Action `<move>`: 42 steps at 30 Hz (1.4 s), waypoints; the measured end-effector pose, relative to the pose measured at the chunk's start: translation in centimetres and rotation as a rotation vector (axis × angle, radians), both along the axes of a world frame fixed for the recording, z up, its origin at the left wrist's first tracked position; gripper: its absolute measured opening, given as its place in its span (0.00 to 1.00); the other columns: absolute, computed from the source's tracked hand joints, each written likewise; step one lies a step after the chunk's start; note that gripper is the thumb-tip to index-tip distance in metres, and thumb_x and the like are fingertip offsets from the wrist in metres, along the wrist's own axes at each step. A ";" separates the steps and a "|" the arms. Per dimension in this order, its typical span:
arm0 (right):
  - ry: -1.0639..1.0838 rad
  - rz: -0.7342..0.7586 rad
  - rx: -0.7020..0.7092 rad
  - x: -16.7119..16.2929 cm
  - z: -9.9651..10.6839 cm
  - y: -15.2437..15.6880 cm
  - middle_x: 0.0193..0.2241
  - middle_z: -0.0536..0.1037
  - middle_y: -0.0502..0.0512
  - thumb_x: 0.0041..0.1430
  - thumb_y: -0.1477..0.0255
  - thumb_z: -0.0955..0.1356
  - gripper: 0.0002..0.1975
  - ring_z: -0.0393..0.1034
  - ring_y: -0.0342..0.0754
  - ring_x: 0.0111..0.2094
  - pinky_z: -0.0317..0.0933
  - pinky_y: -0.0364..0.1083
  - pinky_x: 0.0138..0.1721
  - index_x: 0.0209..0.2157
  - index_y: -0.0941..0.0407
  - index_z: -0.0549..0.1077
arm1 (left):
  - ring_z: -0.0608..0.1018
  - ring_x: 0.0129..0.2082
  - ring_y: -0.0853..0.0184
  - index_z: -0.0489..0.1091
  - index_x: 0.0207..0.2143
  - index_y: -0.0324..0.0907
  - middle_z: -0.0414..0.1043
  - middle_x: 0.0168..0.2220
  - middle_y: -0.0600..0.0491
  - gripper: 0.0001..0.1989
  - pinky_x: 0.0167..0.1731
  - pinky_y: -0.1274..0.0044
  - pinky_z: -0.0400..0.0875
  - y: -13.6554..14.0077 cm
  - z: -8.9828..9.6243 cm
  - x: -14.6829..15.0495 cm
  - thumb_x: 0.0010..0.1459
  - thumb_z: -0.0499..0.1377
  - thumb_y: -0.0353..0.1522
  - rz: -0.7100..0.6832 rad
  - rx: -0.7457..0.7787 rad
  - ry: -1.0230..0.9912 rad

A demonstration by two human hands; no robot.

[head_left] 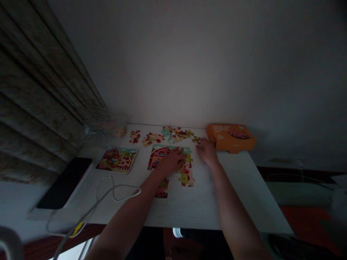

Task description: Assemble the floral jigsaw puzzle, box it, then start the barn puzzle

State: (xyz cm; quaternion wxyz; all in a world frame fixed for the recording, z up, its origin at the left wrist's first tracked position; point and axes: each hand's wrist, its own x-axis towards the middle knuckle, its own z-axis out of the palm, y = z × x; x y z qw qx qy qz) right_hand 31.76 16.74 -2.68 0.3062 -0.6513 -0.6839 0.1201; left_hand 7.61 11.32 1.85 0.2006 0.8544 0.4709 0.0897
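Observation:
A partly joined jigsaw puzzle with a red barn and farm animals lies mid-table. My left hand rests flat on its upper part, fingers spread, hiding some of the picture. At the upper right of the puzzle, my right hand has its fingertips at a small green puzzle piece; the fingers are bent but look apart. Several loose puzzle pieces lie in a band along the back of the table. Left of the puzzle is a reference picture card showing a farm scene.
An orange puzzle box sits at the back right, close to my right hand. A black phone-like device lies at the left edge, with a white cable in front. Clear plastic packaging stands at the back left, beside the curtain.

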 end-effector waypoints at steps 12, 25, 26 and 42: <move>0.071 -0.019 -0.049 -0.4 0.0 0.6 0.54 0.76 0.65 0.61 0.68 0.68 0.22 0.71 0.57 0.54 0.62 0.56 0.59 0.56 0.57 0.73 | 0.79 0.51 0.62 0.78 0.47 0.45 0.79 0.49 0.50 0.13 0.58 0.70 0.70 2.8 0.1 -2.6 0.66 0.55 0.30 0.351 0.123 -0.229; 0.264 0.005 -0.080 -0.3 0.7 0.4 0.42 0.81 0.59 0.53 0.72 0.70 0.20 0.74 0.50 0.35 0.69 0.50 0.43 0.50 0.56 0.78 | 0.53 0.73 0.47 0.62 0.67 0.53 0.51 0.73 0.45 0.27 0.67 0.43 0.45 -2.4 -0.2 1.8 0.67 0.57 0.43 0.055 0.041 0.036; 0.297 0.008 -0.087 -0.2 0.8 0.4 0.40 0.82 0.58 0.55 0.71 0.69 0.19 0.75 0.51 0.36 0.69 0.51 0.43 0.49 0.55 0.78 | 0.52 0.73 0.46 0.61 0.67 0.54 0.50 0.74 0.46 0.28 0.67 0.42 0.43 -2.5 -0.5 1.8 0.67 0.56 0.45 0.061 0.025 0.048; 0.391 -0.067 -0.124 0.1 0.0 0.5 0.37 0.82 0.61 0.60 0.66 0.67 0.20 0.77 0.52 0.33 0.71 0.52 0.41 0.51 0.59 0.76 | 0.67 0.66 0.55 0.71 0.57 0.46 0.66 0.65 0.44 0.19 0.67 0.59 0.57 2.7 0.9 -5.2 0.65 0.58 0.34 0.573 0.168 -0.025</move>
